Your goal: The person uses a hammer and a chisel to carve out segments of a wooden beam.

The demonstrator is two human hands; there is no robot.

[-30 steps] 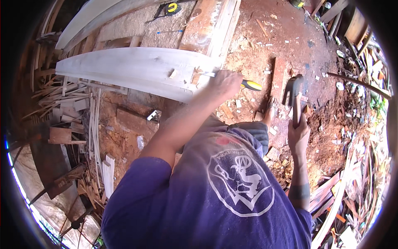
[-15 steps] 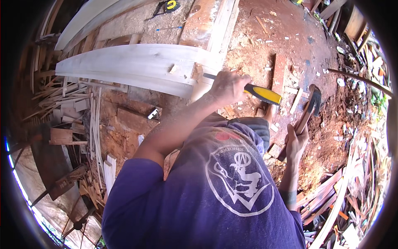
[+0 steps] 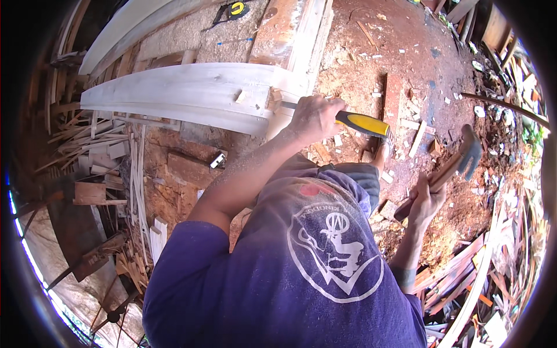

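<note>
My left hand (image 3: pixel 313 119) grips a chisel with a yellow and black handle (image 3: pixel 362 123). Its blade end rests against the edge of a long pale curved plank (image 3: pixel 185 93), beside a small notch. My right hand (image 3: pixel 426 197) holds a hammer by its wooden handle. The dark hammer head (image 3: pixel 470 153) is raised to the right, apart from the chisel's end. My purple shirt (image 3: pixel 301 272) fills the lower middle and hides my legs.
Reddish sawdust and wood chips cover the ground (image 3: pixel 406 64). Thin strips and offcuts are piled at the left (image 3: pixel 110 151) and lower right (image 3: pixel 464 278). A second pale plank (image 3: pixel 133 23) and a yellow tape measure (image 3: pixel 235 8) lie at the top.
The hammer has swung back to the right, away from the chisel's handle end. My left hand has shifted the chisel slightly along the plank's edge.
</note>
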